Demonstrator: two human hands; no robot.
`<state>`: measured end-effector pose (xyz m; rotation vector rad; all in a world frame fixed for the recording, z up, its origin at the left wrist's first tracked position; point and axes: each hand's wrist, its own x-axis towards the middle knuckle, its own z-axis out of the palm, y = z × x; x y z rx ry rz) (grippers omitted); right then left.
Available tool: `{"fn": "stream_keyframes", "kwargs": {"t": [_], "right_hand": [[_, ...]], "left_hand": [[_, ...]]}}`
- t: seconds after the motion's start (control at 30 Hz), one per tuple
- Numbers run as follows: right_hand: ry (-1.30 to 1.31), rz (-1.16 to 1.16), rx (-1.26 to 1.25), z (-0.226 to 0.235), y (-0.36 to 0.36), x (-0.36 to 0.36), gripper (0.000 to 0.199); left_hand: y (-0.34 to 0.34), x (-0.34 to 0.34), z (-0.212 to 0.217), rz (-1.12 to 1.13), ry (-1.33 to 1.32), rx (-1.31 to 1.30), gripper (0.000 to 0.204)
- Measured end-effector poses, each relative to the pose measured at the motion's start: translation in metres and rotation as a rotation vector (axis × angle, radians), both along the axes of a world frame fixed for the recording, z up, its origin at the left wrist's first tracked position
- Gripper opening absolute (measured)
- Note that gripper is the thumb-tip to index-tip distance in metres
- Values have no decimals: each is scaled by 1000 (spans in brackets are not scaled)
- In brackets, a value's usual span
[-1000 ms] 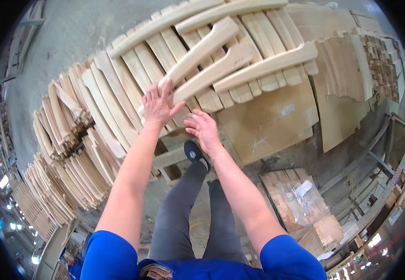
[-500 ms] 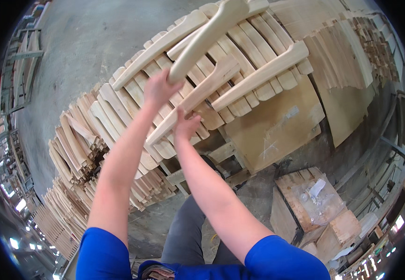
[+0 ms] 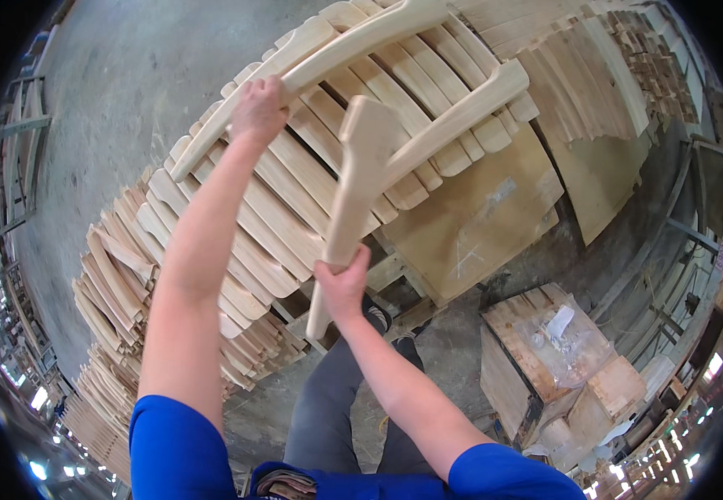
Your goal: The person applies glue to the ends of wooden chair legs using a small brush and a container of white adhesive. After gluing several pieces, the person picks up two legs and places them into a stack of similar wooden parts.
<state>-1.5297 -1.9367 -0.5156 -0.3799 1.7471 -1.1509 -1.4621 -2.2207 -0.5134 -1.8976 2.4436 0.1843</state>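
Observation:
My left hand (image 3: 259, 111) is closed round the near end of a long, pale, curved wooden bar (image 3: 361, 40). That bar lies along the far side of a stack of wooden slats (image 3: 324, 125), against a similar bar (image 3: 295, 48). My right hand (image 3: 345, 285) grips another shaped wooden bar (image 3: 353, 187) near its narrow lower end. Its broad end points up and away, above the slats. A third bar with a knobbed end (image 3: 461, 121) rests across the slats to the right, partly hidden behind the bar in my right hand.
Bundles of thin wooden strips (image 3: 115, 283) stand at the left. Right of the slats lie a brown board (image 3: 478, 225) and stacked planks (image 3: 582, 79). A wooden box (image 3: 503, 375) with clear plastic (image 3: 570, 350) on it stands at lower right.
My left hand has moved left and away, bringing its bar down beside the far one. My right hand has lifted its bar off the slats, drawn it nearer and turned it more upright.

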Motion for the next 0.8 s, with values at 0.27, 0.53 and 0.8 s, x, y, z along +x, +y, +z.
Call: {"fn": "stream_keyframes", "kwargs": {"t": [0.27, 0.53, 0.8], "right_hand": [[411, -315, -1, -20, -110, -134, 66], [588, -121, 280, -37, -151, -121, 104], [591, -45, 184, -48, -121, -92, 113]], "left_hand": [[-15, 97, 21, -25, -117, 116, 51], [-16, 144, 7, 226, 543, 644, 79], [150, 62, -27, 282, 206, 250, 83]]}}
